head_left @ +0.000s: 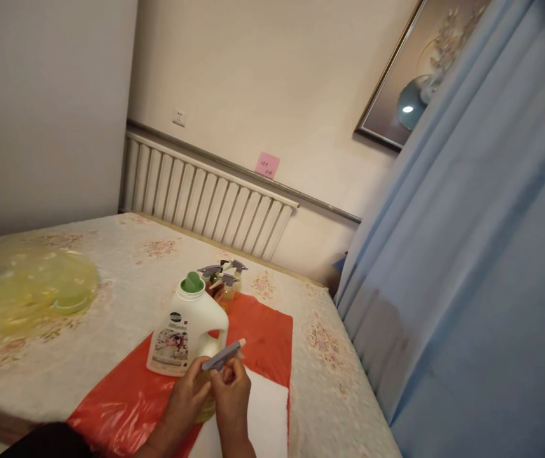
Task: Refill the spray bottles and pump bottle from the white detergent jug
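Both my hands meet over a small spray bottle of yellowish liquid at the bottom middle of the head view. My left hand wraps the bottle's body. My right hand grips its grey trigger spray head at the top. Just behind stands a white detergent jug with a green cap. Further back stand three small spray bottles with grey trigger heads.
A red plastic sheet and a white sheet lie on the floral bedspread. A yellow plastic bag lies at left. A blue curtain hangs at right. A white slatted headboard stands at the wall.
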{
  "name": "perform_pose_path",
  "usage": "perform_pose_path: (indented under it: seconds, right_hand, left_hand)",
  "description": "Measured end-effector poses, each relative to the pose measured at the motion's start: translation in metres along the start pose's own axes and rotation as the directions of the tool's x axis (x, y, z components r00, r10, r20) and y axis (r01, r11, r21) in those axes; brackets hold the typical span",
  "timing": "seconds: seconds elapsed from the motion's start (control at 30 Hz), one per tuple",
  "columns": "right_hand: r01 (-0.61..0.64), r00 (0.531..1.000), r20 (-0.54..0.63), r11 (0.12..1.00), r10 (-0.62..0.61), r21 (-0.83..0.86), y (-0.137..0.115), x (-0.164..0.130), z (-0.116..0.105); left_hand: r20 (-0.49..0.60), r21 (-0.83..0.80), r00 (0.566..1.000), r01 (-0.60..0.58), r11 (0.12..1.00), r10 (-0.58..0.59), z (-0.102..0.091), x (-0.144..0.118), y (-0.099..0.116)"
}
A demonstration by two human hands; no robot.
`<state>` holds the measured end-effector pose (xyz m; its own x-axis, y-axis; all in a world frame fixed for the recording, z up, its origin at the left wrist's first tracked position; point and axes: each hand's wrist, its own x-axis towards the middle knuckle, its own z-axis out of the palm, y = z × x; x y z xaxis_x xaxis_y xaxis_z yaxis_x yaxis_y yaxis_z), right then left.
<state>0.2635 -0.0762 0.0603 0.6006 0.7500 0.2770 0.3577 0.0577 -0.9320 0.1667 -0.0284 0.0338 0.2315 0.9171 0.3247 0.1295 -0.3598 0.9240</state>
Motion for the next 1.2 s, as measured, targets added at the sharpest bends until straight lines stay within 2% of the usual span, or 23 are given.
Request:
perform_pose_path:
  seconds: [0.13, 0.27, 0.47, 0.77, 0.9, 1.07, 1.2]
  right_hand:
    - [-0.001, 0.999, -0.045, 1.000, 0.000, -0.025, 0.006, -0.005, 0.005]
    - [0.022, 1.000, -0.006, 1.000, -0.022, -0.019, 0.009, -0.006, 0.000]
    - [0.178, 0.981, 0.084, 0.983, -0.174, -0.044, 0.006, -0.007, -0.011]
    - [0.020, 0.995, -0.096, 0.991, -0.032, -0.131, 0.016, -0.010, 0.006]
    - [-0.028, 0.989, -0.149, 0.991, 0.008, -0.133, 0.019, -0.012, 0.012]
    - [-0.044, 0.990, -0.136, 0.993, 0.028, -0.114, 0.017, -0.013, 0.010]
    - [-0.020, 0.997, -0.070, 0.998, 0.017, -0.053, 0.017, -0.015, 0.004]
  left_hand:
    - [0.050, -0.050, 0.999, 0.025, 0.998, -0.022, 0.003, -0.002, -0.003]
    - [0.068, -0.063, 0.997, 0.028, 0.998, -0.024, 0.003, -0.003, -0.001]
    - [0.082, -0.056, 0.997, 0.008, 0.998, -0.004, 0.003, -0.003, 0.000]
    - [0.020, -0.071, 1.000, 0.019, 0.997, -0.018, 0.009, -0.002, -0.012]
    - [0.034, -0.069, 0.999, 0.004, 0.998, -0.002, 0.008, -0.002, -0.010]
    - [0.027, -0.035, 1.000, 0.000, 0.999, 0.001, 0.005, -0.004, 0.002]
    - [0.032, -0.047, 0.999, 0.023, 0.999, -0.021, 0.005, -0.005, 0.006]
